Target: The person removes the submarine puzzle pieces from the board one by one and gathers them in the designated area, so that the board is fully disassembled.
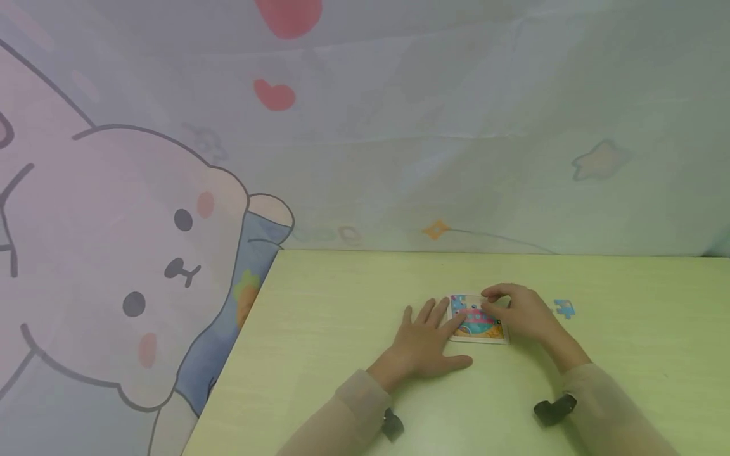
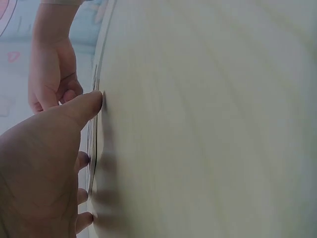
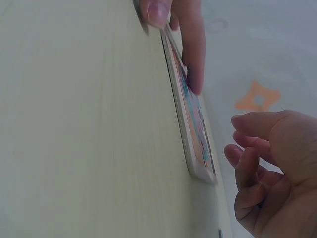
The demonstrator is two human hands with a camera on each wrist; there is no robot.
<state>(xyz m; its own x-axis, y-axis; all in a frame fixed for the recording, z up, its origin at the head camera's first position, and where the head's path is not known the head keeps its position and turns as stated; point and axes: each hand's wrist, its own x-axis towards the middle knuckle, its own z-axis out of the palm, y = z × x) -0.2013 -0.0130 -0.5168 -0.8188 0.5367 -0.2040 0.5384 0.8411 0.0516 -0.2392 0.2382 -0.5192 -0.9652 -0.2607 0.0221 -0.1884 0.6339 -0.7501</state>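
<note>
A small jigsaw puzzle in a white-edged tray lies on the table, its picture pink, teal and orange. A pale patch shows along its upper part. My left hand rests at the puzzle's left side with fingers spread; the index finger lies over the picture and the thumb on the table. Over the upper right of the puzzle is my right hand, thumb and index finger bent toward each other. In the right wrist view its other fingers are curled; whether a piece sits between the fingertips is unclear.
A loose blue puzzle piece lies on the table right of my right hand, with a small pale bit partly hidden beside it. The light wooden table meets a printed cloth at its back and left edges.
</note>
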